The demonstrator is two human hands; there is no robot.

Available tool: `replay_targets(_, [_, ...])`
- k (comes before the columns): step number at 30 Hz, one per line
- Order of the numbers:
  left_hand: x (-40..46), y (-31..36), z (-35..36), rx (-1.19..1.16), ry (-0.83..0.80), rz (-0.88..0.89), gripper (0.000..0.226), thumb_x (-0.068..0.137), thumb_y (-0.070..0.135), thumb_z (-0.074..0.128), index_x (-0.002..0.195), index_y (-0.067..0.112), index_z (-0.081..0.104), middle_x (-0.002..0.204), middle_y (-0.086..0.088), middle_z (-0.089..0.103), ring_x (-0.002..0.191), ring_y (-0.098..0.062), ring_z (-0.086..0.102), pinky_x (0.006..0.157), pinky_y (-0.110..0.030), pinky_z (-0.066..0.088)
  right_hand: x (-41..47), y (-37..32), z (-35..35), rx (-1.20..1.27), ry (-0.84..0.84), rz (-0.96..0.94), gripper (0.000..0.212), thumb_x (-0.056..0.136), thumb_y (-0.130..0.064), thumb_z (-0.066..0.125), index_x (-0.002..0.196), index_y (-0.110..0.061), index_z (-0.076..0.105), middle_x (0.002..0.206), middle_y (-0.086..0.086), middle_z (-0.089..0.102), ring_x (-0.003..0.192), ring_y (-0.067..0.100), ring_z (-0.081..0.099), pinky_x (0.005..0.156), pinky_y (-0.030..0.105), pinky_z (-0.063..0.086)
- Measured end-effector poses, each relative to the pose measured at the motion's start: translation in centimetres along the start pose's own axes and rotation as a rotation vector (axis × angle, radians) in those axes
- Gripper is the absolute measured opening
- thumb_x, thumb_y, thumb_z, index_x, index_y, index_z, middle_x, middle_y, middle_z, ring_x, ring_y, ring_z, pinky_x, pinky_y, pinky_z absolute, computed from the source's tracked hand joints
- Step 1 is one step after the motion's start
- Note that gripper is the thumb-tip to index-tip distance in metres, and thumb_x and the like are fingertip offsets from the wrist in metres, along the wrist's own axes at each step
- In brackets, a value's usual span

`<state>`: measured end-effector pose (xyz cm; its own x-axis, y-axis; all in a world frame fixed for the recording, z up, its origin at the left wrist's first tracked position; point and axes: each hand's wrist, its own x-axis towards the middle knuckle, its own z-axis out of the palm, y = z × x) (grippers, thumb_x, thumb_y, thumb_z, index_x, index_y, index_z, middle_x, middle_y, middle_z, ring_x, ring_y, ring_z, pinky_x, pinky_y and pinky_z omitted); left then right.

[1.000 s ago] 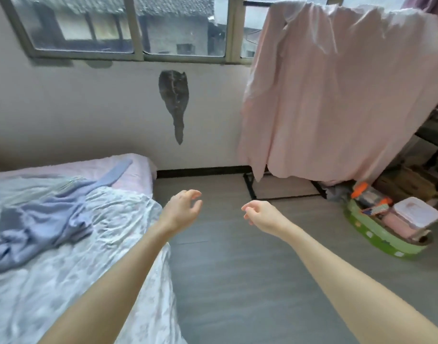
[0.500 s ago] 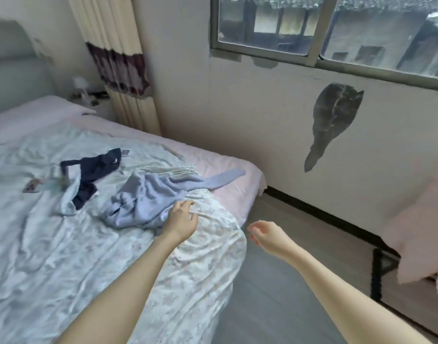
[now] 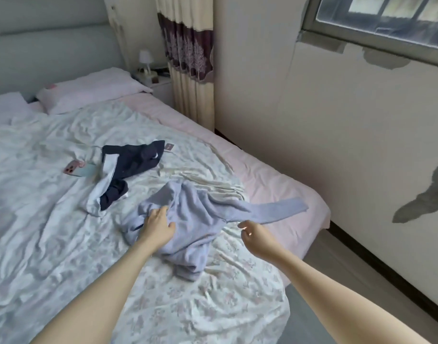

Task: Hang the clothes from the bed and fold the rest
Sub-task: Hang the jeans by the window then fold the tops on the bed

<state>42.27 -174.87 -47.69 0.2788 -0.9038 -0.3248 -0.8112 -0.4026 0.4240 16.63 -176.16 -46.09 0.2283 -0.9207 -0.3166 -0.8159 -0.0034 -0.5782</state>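
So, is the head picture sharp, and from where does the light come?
Head view: daylight enters through the window at upper right, soft, without hard shadows. The lavender sweater and both hands, left hand and right hand, look reasonably sharp. The wide lens bends the wall edges.
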Motion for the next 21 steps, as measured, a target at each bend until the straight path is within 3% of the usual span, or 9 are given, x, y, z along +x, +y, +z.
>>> replay_targets(8, [18.0,-0.9,2.0,-0.053,-0.01,-0.078,0.064,0.089,0.032,0.053,0.144,0.016,0.022,0.147,-0.009,0.024,0.134,-0.031,0.023,0.105,-0.039,0.026,20.3,-0.1,4.9,-0.083,-0.091,0.081,0.042,0.09,-0.012,0.035,0.131,-0.014,0.046,0.132,0.01,0.053,0.121,0.024,0.049,0.091,0.027,0.038])
replay_targets(13, [25.4,-2.8,3.8,-0.014,-0.046,-0.209,0.075,0.082,0.047,0.06,0.139,0.01,0.028,0.143,-0.012,0.036,0.132,-0.029,0.032,0.102,-0.036,0.028,28.9,0.0,9.1,-0.199,-0.151,0.052,0.044,0.093,-0.02,0.04,0.136,-0.013,0.04,0.14,0.008,0.046,0.127,0.024,0.044,0.1,0.032,0.038])
replay_targets(15, [27.1,-3.9,4.5,0.005,-0.095,-0.241,0.068,0.083,0.049,0.057,0.136,0.011,0.035,0.139,-0.011,0.045,0.128,-0.029,0.041,0.098,-0.035,0.034,31.0,-0.2,10.6,-0.193,-0.182,0.056,0.045,0.093,-0.02,0.039,0.137,-0.011,0.039,0.138,0.012,0.048,0.126,0.027,0.044,0.098,0.035,0.04])
replay_targets(18, [28.5,-5.3,5.5,-0.037,-0.109,-0.193,0.045,0.091,0.033,0.051,0.129,0.011,0.048,0.132,-0.011,0.053,0.122,-0.029,0.048,0.094,-0.032,0.039,32.8,-0.8,12.5,-0.121,-0.26,0.103,0.05,0.092,-0.016,0.038,0.14,-0.006,0.028,0.134,0.016,0.049,0.123,0.031,0.044,0.097,0.037,0.04])
replay_targets(21, [28.6,-6.3,5.8,-0.146,-0.068,-0.121,0.036,0.094,0.023,0.048,0.128,0.01,0.052,0.131,-0.011,0.055,0.121,-0.03,0.048,0.094,-0.03,0.037,33.3,-1.1,13.6,-0.035,-0.295,0.213,0.053,0.095,-0.034,0.039,0.135,-0.001,0.028,0.131,0.016,0.05,0.12,0.031,0.048,0.09,0.032,0.039])
